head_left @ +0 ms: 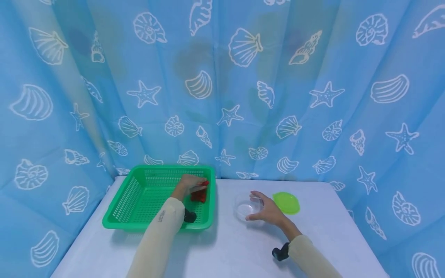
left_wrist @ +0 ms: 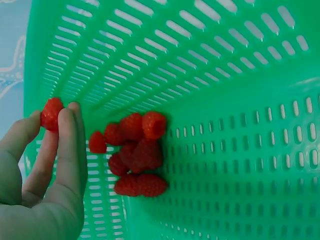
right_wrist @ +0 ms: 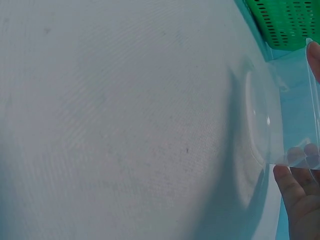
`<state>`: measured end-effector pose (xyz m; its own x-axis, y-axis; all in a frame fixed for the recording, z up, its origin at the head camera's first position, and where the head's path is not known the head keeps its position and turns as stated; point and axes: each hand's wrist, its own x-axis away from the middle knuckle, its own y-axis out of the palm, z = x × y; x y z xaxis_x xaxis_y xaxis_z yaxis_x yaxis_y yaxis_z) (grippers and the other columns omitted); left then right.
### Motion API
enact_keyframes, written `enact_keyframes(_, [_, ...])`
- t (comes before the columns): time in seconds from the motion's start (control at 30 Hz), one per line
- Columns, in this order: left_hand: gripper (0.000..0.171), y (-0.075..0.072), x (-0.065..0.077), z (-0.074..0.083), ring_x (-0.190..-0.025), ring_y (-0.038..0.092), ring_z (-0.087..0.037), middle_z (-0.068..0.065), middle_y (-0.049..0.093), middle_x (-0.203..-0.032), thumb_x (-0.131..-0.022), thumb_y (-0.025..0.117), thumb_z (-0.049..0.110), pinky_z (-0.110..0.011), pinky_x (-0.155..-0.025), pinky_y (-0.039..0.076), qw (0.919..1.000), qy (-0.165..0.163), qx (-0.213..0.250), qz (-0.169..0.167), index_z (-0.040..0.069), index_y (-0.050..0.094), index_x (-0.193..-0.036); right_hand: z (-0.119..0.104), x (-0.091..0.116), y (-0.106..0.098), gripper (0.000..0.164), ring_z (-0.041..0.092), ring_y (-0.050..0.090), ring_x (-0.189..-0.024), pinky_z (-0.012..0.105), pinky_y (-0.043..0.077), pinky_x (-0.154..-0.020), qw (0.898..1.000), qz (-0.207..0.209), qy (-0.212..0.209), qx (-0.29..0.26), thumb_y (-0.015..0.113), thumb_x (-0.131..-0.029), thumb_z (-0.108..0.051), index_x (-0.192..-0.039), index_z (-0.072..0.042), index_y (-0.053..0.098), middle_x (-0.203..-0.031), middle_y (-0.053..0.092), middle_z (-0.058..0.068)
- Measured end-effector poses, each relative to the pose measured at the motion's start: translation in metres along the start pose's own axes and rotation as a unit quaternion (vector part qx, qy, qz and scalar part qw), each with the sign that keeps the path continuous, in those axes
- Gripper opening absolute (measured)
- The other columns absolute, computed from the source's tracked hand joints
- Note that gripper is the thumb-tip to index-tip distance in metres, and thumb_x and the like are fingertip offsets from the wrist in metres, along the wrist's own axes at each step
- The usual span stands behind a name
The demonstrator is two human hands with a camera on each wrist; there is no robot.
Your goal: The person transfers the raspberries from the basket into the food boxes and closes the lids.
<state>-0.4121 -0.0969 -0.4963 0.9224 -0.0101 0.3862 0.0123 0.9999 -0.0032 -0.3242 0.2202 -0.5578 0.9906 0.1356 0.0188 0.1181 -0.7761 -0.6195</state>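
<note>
Hands point(head_left: 192, 184) point(head_left: 268, 210) hold a raspberry point(left_wrist: 51, 115) and, seemingly, a faint clear tub point(head_left: 244, 209).

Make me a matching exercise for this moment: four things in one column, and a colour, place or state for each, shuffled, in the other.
Things:
1. left hand
2. lid
3. basket
4. right hand

Descriptions:
A. green, with slotted sides
B. holding the clear tub
C. pinching a red berry
D. lime, lying on the table

Pairs: 1-C, 2-D, 3-A, 4-B
</note>
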Motion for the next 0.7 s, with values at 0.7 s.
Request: enact_keyframes(0.7, [0.032,0.039,0.046,0.041,-0.111,0.064,-0.031,-0.019,0.064,-0.119,-0.091,0.069,0.008,-0.041,-0.098,0.048,0.9856,0.11,0.104,-0.075,-0.006,0.064,-0.119,-0.003,0.002,-0.006,0.101,0.034,0.034,-0.14,0.062,0.035,-0.104,1.0,-0.003,0.004,0.014,0.091,-0.062,-0.041,-0.148,-0.021,0.042,-0.145,0.049,0.004])
